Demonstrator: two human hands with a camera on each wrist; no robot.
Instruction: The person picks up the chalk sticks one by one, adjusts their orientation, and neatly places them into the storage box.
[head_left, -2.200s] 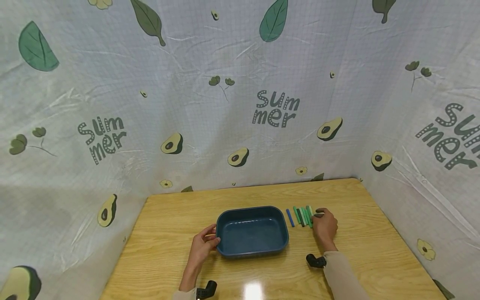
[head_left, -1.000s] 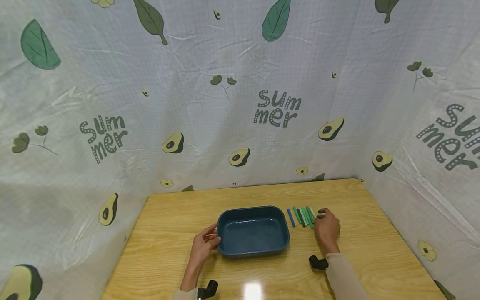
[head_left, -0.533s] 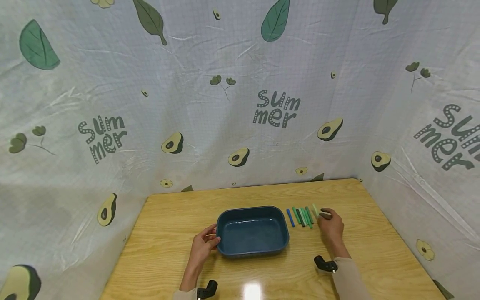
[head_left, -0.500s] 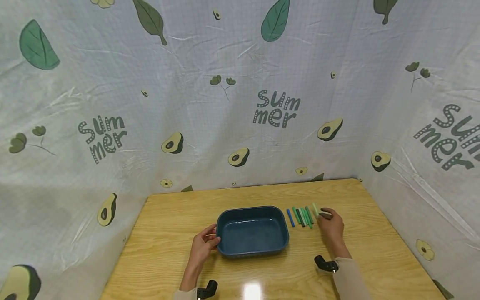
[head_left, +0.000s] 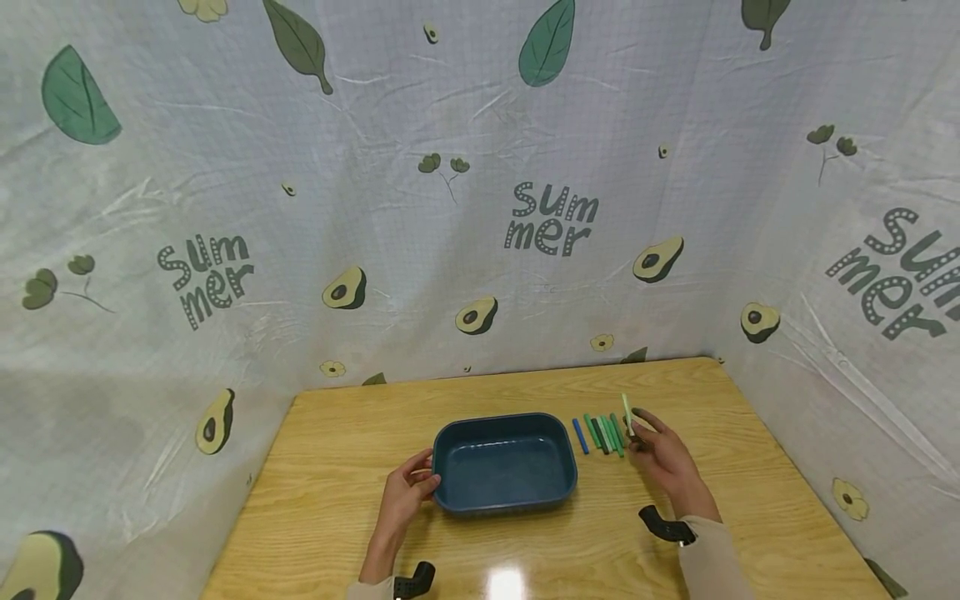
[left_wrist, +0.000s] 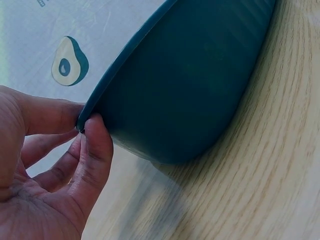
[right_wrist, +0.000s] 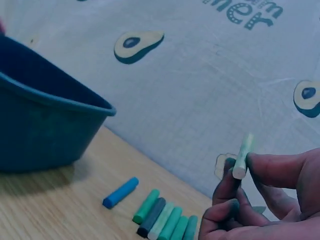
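Note:
A dark blue plastic tub [head_left: 504,507] stands on the table, with nothing seen inside it. My left hand [head_left: 402,493] pinches its left rim between thumb and fingers; the left wrist view shows the tub's outer wall [left_wrist: 185,85] close by. Between thumb and fingertips, my right hand [head_left: 670,462] holds a pale green chalk stick [right_wrist: 244,155], raised above the table. To its left lies a row of several green chalk sticks [right_wrist: 161,220], light to very dark. A blue chalk stick [right_wrist: 120,192] lies slightly apart, between that row and the tub. My right fingertips look smudged dark.
The light wooden table [head_left: 345,433] carries the tub and chalks. Behind and on both sides hangs a white cloth [head_left: 405,242] printed with avocados and leaves. A black wrist camera [head_left: 666,527] sits on my right wrist, and another black camera [head_left: 415,580] on my left.
My right hand has drawn the pale green stick rightward out of the row, then lifted it and turned it more upright. My left hand and the tub have stayed put.

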